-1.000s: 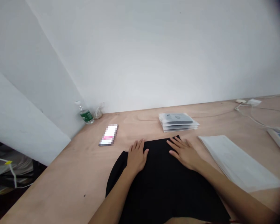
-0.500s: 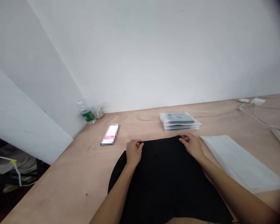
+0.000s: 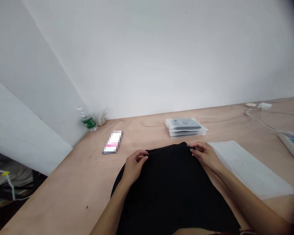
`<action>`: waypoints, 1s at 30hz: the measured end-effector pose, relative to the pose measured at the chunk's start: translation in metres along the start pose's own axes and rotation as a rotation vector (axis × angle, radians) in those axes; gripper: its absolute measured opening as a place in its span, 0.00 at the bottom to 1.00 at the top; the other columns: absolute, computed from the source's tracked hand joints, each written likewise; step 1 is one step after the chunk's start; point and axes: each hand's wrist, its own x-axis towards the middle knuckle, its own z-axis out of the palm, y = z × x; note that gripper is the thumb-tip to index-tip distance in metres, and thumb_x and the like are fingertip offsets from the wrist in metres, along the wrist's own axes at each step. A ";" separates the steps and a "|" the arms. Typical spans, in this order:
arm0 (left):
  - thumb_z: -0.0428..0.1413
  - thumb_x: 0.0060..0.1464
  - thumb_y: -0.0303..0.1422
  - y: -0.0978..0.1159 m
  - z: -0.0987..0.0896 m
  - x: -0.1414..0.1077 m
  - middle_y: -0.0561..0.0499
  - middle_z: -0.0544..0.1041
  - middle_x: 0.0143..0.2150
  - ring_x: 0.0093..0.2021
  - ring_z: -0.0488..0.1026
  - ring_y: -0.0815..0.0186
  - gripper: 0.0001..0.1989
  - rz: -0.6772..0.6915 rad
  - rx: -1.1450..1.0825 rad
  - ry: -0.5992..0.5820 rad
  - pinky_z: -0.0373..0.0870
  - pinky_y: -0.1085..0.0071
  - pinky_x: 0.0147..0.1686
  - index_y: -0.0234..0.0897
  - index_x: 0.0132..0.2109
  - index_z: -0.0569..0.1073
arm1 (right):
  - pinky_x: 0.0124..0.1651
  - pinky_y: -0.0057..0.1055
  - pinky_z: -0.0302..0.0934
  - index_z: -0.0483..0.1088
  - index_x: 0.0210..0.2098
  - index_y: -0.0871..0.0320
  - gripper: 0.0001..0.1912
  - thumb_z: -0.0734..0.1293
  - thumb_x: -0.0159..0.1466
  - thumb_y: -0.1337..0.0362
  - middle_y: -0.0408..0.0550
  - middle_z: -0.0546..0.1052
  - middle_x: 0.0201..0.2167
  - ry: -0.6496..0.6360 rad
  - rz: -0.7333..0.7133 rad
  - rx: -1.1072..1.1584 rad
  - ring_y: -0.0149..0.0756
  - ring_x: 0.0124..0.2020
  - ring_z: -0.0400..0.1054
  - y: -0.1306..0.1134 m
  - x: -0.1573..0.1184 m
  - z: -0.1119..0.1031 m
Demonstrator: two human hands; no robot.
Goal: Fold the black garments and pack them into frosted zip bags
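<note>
A black cloth garment [image 3: 173,189] lies spread on the wooden table, its far edge running between my two hands; its exact kind I cannot tell. My left hand [image 3: 135,164] pinches the far left corner between thumb and fingers. At the far right corner, my right hand [image 3: 207,156] is closed on the fabric, with a small fold of it between thumb and forefinger. The far edge bows up slightly near the right corner. Beyond it sits a stack of flat packages in frosted plastic bags [image 3: 186,127]. White plastic bags [image 3: 250,166] lie flat under and beside my right forearm.
A phone [image 3: 113,142] rests left of the garment. A water bottle [image 3: 89,122] and a small knotted plastic bag [image 3: 102,119] stand in the corner by the wall. White cables [image 3: 259,120] and a white device [image 3: 292,145] lie at right. The table's left edge [image 3: 39,187] slants downward.
Both hands have drawn slightly toward me and apart, pinching the garment's far corners. The far edge, straight before, now bends near the right. The whole view has shifted a little.
</note>
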 end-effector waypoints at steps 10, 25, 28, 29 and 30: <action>0.54 0.52 0.35 -0.003 -0.014 -0.040 0.52 0.78 0.36 0.38 0.75 0.62 0.07 0.114 0.137 -0.085 0.72 0.64 0.40 0.44 0.37 0.75 | 0.51 0.44 0.59 0.73 0.34 0.54 0.09 0.63 0.57 0.61 0.48 0.76 0.42 -0.133 0.007 0.014 0.43 0.46 0.68 0.003 -0.029 -0.014; 0.50 0.55 0.26 -0.005 -0.006 -0.037 0.49 0.76 0.39 0.41 0.70 0.62 0.11 0.475 0.372 0.042 0.68 0.61 0.42 0.42 0.42 0.72 | 0.38 0.33 0.64 0.71 0.41 0.55 0.13 0.60 0.60 0.61 0.47 0.76 0.39 -0.099 0.036 -0.017 0.38 0.39 0.70 0.001 -0.032 -0.009; 0.52 0.53 0.25 -0.001 -0.011 -0.045 0.49 0.76 0.37 0.41 0.70 0.61 0.10 0.538 0.395 0.010 0.69 0.62 0.41 0.41 0.41 0.72 | 0.32 0.31 0.64 0.71 0.42 0.55 0.14 0.59 0.59 0.63 0.46 0.77 0.34 -0.138 -0.032 -0.134 0.37 0.32 0.71 0.003 -0.035 -0.013; 0.52 0.53 0.24 -0.001 -0.012 -0.048 0.49 0.76 0.37 0.43 0.70 0.61 0.09 0.558 0.407 -0.013 0.68 0.62 0.42 0.40 0.40 0.72 | 0.32 0.31 0.65 0.71 0.42 0.55 0.13 0.59 0.59 0.64 0.46 0.77 0.34 -0.162 -0.078 -0.193 0.36 0.32 0.71 0.003 -0.036 -0.013; 0.51 0.53 0.23 0.000 -0.013 -0.049 0.48 0.76 0.38 0.45 0.69 0.61 0.09 0.575 0.419 -0.039 0.68 0.62 0.44 0.40 0.39 0.72 | 0.34 0.32 0.65 0.71 0.41 0.54 0.13 0.59 0.59 0.65 0.45 0.77 0.35 -0.180 -0.126 -0.244 0.37 0.33 0.71 0.003 -0.036 -0.014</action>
